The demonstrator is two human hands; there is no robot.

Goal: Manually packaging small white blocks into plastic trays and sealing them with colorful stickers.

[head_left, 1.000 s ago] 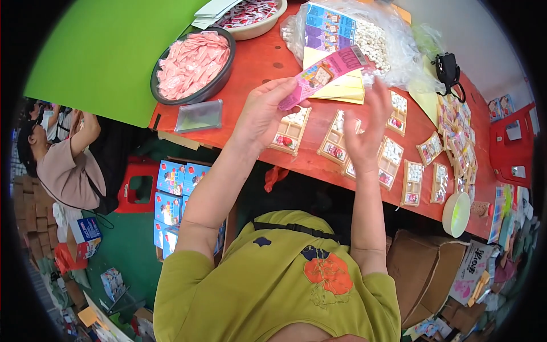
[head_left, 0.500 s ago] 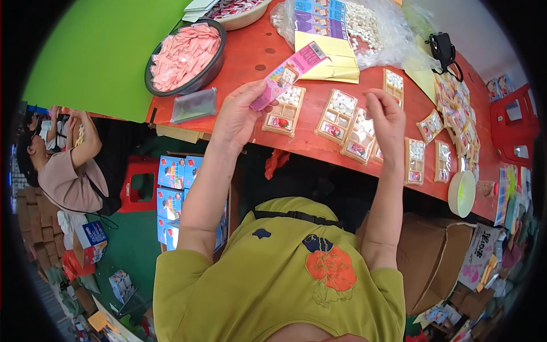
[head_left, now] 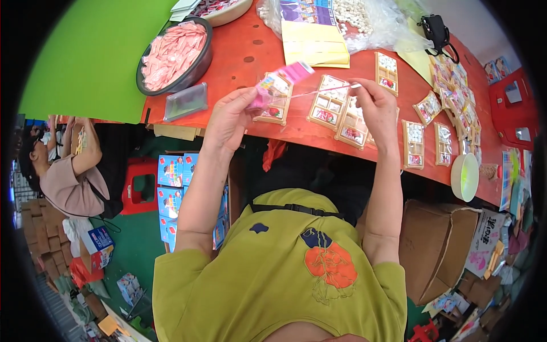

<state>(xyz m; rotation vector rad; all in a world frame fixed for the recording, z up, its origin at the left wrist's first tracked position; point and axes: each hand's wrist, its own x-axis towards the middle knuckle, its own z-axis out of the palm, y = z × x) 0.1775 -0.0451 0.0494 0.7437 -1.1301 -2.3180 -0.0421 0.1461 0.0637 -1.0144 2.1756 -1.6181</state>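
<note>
My left hand [head_left: 228, 119] is closed on a pink printed card [head_left: 293, 73], which tilts up and to the right over the table. A thin pale strip [head_left: 313, 92] stretches from near the card across to my right hand [head_left: 377, 105], whose thumb and fingertips pinch its end. Whether it is tape or a peeled backing cannot be made out. Beneath the hands lie small tan compartment trays with white pieces and red packets: one tray [head_left: 279, 111] behind the card, and another tray [head_left: 327, 116] between the hands. A further tray [head_left: 351, 134] lies partly under my right hand.
A dark basin of pink packets [head_left: 174, 56] and a clear plastic box [head_left: 186, 102] stand at the left. Yellow cards [head_left: 315, 48] and a plastic bag of white pieces [head_left: 364, 23] lie farther back. Packed trays [head_left: 456, 94] and a pale green bowl [head_left: 464, 178] are at the right.
My right hand has moved slightly left and down, and a thin strip now stretches between it and the card. The card has tilted flatter. The whole view has shifted a little.
</note>
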